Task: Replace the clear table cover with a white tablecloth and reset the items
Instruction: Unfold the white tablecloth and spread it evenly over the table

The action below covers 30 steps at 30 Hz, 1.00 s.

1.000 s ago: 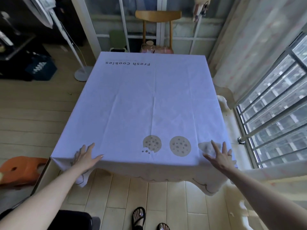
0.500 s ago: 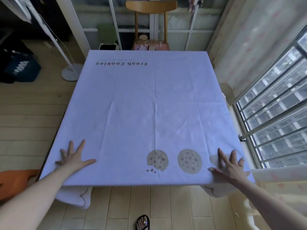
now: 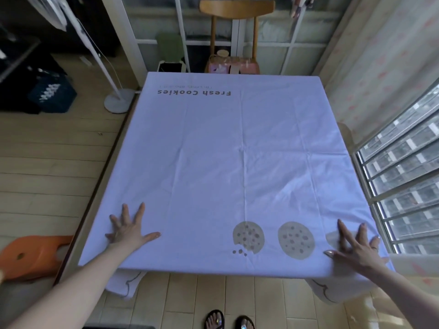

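A white tablecloth (image 3: 237,162) printed with "Fresh Cookies" and cookie drawings covers the whole square table. Its corners hang down at the near edge. My left hand (image 3: 129,227) lies flat with fingers spread on the cloth near the near-left corner. My right hand (image 3: 356,245) lies flat with fingers spread at the near-right corner, over a third cookie print. Neither hand holds anything. A pink box and a jar (image 3: 231,65) sit on the seat of the wooden chair (image 3: 237,10) beyond the far edge.
An orange stool (image 3: 33,255) stands on the floor at the near left. A fan stand base (image 3: 117,103) is at the far left of the table. A curtain and barred window (image 3: 403,174) run along the right side. My sandalled feet (image 3: 229,320) show below the table edge.
Both hands slid forward from the near edge onto the cloth top, fingers spread, and the view moved closer over the table. The cloth lies flatter at the near edge.
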Each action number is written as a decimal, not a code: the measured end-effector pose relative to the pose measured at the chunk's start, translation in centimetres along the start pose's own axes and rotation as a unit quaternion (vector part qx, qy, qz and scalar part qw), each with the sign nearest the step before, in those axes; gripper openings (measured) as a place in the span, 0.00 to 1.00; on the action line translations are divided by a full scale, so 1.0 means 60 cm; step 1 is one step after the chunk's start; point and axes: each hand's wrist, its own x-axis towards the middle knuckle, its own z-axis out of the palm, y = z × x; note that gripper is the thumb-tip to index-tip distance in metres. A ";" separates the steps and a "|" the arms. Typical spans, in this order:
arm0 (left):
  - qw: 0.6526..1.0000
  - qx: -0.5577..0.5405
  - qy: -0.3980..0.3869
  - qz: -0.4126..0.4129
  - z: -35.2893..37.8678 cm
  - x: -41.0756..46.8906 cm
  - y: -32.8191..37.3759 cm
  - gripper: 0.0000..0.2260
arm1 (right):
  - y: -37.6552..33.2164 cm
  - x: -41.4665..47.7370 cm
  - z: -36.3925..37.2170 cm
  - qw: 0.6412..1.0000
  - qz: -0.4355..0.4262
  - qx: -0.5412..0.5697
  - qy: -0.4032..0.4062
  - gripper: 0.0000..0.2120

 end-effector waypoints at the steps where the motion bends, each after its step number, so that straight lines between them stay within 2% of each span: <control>1: 1.000 -0.003 -0.002 -0.001 0.000 0.000 0.001 0.47 | 0.001 0.000 0.002 1.000 -0.002 0.002 0.003 0.47; 5: 1.000 -0.009 -0.008 -0.005 -0.009 0.003 0.002 0.49 | 0.000 -0.002 0.009 0.998 -0.012 0.003 0.054 0.44; 8: 1.000 -0.011 -0.022 -0.006 -0.017 0.005 -0.001 0.49 | -0.043 -0.002 0.013 0.986 -0.081 -0.044 0.142 0.38; 12: 0.999 0.002 -0.035 -0.013 -0.027 0.006 -0.002 0.49 | -0.197 -0.020 0.027 0.970 -0.220 -0.023 0.101 0.27; 15: 0.998 0.028 -0.049 -0.008 -0.047 0.002 0.001 0.46 | -0.310 -0.031 0.046 0.954 -0.291 -0.024 0.075 0.25; 18: 0.999 0.042 -0.024 0.012 -0.076 0.012 -0.002 0.43 | -0.399 -0.042 0.064 0.933 -0.353 -0.055 0.049 0.25; 21: 0.997 0.065 -0.004 0.042 -0.116 0.037 -0.006 0.40 | -0.480 -0.052 0.070 0.933 -0.356 -0.042 0.029 0.27; 24: 0.994 0.079 -0.004 0.070 -0.151 0.063 -0.001 0.38 | -0.550 -0.079 0.061 0.934 -0.350 -0.039 0.054 0.27; 30: 0.983 0.118 -0.025 0.141 -0.198 0.129 -0.006 0.39 | -0.668 -0.094 0.075 0.948 -0.313 -0.041 0.045 0.29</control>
